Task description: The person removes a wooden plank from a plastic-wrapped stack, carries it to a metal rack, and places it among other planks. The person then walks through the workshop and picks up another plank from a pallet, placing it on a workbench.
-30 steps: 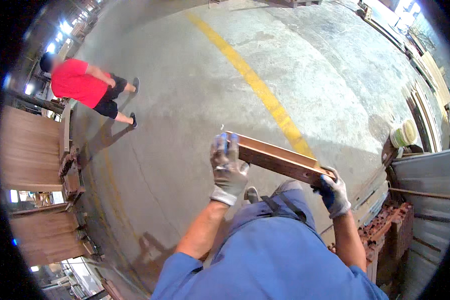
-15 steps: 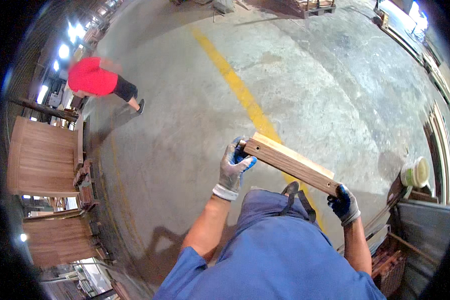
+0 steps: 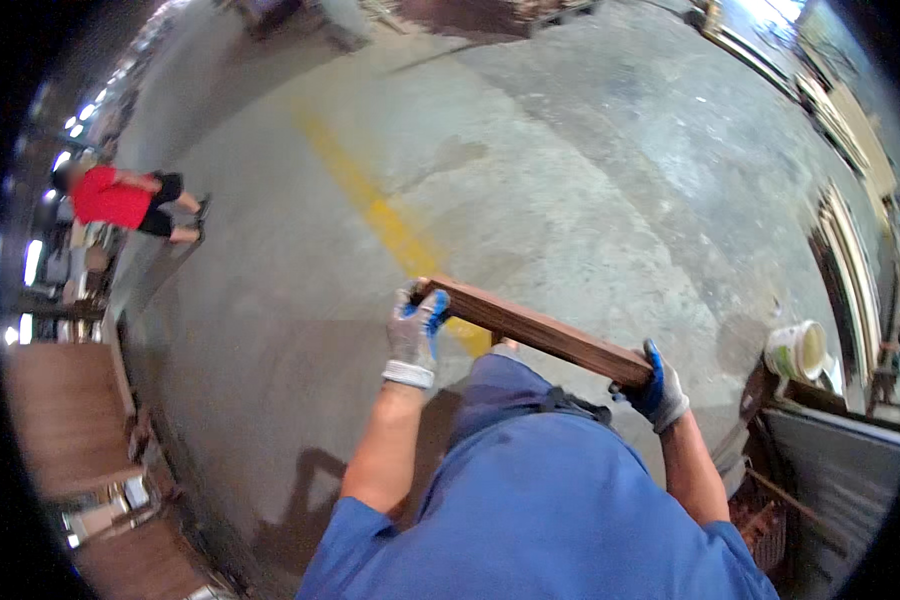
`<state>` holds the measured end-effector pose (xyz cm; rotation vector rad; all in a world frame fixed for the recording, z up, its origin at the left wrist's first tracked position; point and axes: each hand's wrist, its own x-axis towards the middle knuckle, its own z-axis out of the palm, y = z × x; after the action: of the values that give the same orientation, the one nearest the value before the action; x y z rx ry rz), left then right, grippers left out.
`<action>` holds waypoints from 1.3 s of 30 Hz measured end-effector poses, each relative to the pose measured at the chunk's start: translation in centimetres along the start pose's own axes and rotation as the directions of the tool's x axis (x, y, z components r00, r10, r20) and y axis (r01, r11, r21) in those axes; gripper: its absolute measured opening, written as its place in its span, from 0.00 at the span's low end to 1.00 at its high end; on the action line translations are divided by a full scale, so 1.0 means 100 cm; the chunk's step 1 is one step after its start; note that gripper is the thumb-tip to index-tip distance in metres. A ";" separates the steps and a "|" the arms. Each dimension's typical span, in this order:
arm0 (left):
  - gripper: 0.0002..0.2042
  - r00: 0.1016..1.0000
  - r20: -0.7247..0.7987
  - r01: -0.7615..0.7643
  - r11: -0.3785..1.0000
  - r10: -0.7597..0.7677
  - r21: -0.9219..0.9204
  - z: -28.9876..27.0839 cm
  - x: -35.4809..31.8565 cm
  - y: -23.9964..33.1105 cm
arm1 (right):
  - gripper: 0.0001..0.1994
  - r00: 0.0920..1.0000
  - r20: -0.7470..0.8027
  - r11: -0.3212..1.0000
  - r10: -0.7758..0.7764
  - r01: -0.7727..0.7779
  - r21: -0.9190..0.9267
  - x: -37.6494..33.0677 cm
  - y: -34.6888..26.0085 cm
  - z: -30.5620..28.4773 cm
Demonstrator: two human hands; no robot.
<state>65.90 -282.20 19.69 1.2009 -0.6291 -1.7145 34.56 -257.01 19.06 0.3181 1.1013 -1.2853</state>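
Note:
A dark brown length of wood (image 3: pixel 540 330) is held out in front of my waist, sloping down from left to right. My left hand (image 3: pixel 412 335), in a grey glove with blue on the palm side, is closed round its left end. At the opposite end my right hand (image 3: pixel 660 388), gloved the same way, grips the wood with the thumb up. The fingertips are partly hidden behind the piece.
A yellow line (image 3: pixel 370 205) crosses the concrete floor. To the far left a person in a red shirt (image 3: pixel 115 198) stands near wooden panels (image 3: pixel 65 415). A white bucket (image 3: pixel 798 352), leaning boards (image 3: pixel 850 280) and a grey sheet (image 3: pixel 830 455) are at the right.
The wood has been turned in my hands: its pale strip and end holes no longer show. My view has swung, and the person in red appears farther left, in a different stance.

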 end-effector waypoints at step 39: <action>0.16 0.882 -0.347 0.359 0.932 -0.319 0.057 0.348 0.606 0.063 | 0.33 0.900 0.435 0.999 -0.023 0.041 -0.032 0.406 -0.563 0.314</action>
<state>30.44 -342.22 11.52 1.7250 -0.3293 -1.7136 -4.29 -322.42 22.97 -0.0234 0.7495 -1.2826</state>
